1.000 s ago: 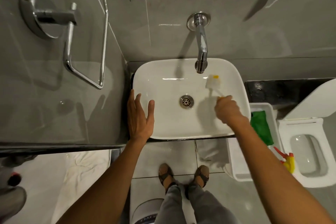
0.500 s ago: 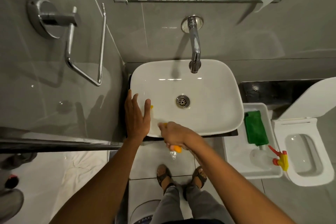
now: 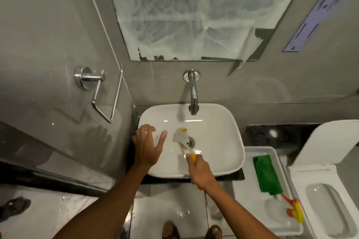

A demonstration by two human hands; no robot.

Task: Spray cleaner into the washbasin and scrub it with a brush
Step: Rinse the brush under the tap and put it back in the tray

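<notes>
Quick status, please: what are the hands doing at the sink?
Right hand gripping brush, head beside drain. Left hand open over basin left rim. Spray bottle parked in tray. Nothing blocking.

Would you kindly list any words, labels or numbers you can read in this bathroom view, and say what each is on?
No text here can be read.
Purple sign on the wall: dark marks, too blurred to read.
Spray bottle in the white tray: no legible label.
Brush and washbasin: no markings visible.
</notes>
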